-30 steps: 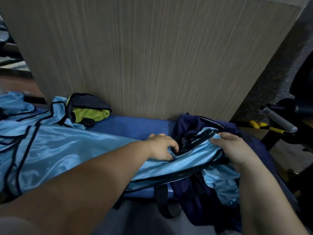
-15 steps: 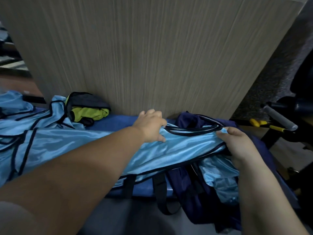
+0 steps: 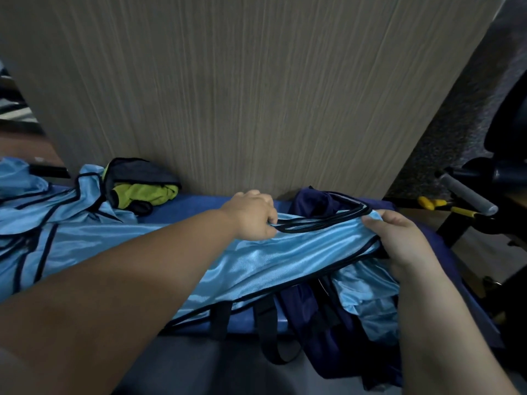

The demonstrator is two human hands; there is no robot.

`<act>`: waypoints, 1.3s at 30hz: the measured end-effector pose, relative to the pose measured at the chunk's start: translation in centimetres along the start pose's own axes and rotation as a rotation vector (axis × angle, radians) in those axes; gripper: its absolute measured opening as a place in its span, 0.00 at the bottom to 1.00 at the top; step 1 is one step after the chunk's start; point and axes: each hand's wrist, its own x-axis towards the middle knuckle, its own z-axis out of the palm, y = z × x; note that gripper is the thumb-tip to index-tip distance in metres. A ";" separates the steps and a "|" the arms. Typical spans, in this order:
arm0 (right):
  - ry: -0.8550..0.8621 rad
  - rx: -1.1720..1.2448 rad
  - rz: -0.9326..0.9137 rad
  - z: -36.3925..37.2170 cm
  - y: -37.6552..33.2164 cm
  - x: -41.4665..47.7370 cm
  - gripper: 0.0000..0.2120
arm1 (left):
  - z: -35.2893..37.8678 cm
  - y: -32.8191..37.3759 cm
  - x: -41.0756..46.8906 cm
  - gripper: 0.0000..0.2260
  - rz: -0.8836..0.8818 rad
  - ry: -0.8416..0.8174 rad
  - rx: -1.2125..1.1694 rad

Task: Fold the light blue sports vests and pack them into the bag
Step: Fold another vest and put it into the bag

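Left hand [image 3: 251, 215] is at the far edge of the blue surface [image 3: 199, 205], just in front of the wood panel [image 3: 256, 95]. A second ago it sat lower, down at the bag mouth. Its fingers are curled and clamped on the black trim of the light blue vest [image 3: 285, 260].

Right hand [image 3: 399, 240] has barely moved. Thumb and fingers pinch the vest's right end, over the navy bag [image 3: 310, 202].

The vest was bunched into the bag opening a second ago. It's now stretched flat between both hands, across the bag mouth at the right end of the surface, with the trim loops on top. Little change from half a second ago.

More blue fabric sits lower in the bag. Black straps [image 3: 265, 323] hang off the near edge.

Unchanged: vest pile [image 3: 57, 238] at the left end, green-black garment [image 3: 142, 192] by the panel, and yellow-handled tool [image 3: 456, 210] off to the right.
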 end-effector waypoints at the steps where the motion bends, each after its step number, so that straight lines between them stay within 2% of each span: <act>1: 0.000 -0.003 -0.007 0.0 0.1 0.0 0.05 | 0.1 -0.2 0.0 0.13 -0.025 0.027 0.019; 3: 0.005 -0.009 -0.020 0.0 0.1 0.1 0.05 | 0.5 -0.5 0.1 0.18 -0.087 0.056 0.027; 5: 0.010 -0.010 -0.030 0.1 0.1 0.1 0.05 | 0.8 -0.5 0.4 0.19 -0.148 0.066 -0.046; 10: 0.032 0.013 -0.026 0.2 -0.1 0.0 0.05 | 0.7 1.0 1.0 0.14 -0.312 0.163 -0.516; 16: 0.060 0.099 0.031 -0.2 -0.6 -0.2 0.06 | 1.8 1.6 2.1 0.12 -0.442 0.320 -0.904; 19: 0.123 0.178 0.093 -0.4 -1.0 -0.1 0.05 | 3.1 2.2 1.2 0.13 -0.485 0.459 -0.773; 21: 0.152 0.260 0.143 -0.4 -1.5 -0.3 0.03 | 4.3 3.5 -0.8 0.10 -0.411 0.473 -0.648; 23: 0.129 0.350 0.210 -0.3 -1.9 -0.4 0.10 | 6.0 4.7 -2.7 0.09 -0.296 0.296 -0.467; 25: 0.099 0.406 0.258 0.4 -2.3 -0.7 0.16 | 7.7 4.9 -4.0 0.18 -0.237 0.092 -0.282; 28: 0.035 0.459 0.266 2.1 -3.0 -1.5 0.18 | 8.0 3.7 -4.9 0.27 -0.288 -0.036 -0.330; 30: -0.037 0.484 0.262 3.4 -3.7 -2.3 0.15 | 7.6 2.7 -5.8 0.28 -0.332 -0.006 -0.343; 33: -0.155 0.532 0.263 5.7 -4.8 -3.4 0.12 | 6.6 0.9 -7.4 0.24 -0.376 0.197 -0.394; 35: -0.214 0.527 0.251 7.9 -5.1 -3.9 0.12 | 5.8 0.0 -8.4 0.18 -0.437 0.268 -0.672; 37: -0.267 0.503 0.233 10.8 -4.8 -4.5 0.11 | 4.9 -1.0 -9.4 0.16 -0.589 0.260 -1.247; 39: -0.334 0.426 0.197 14.0 -3.8 -5.4 0.08 | 4.2 -2.1 -10.5 0.22 -0.745 0.244 -1.711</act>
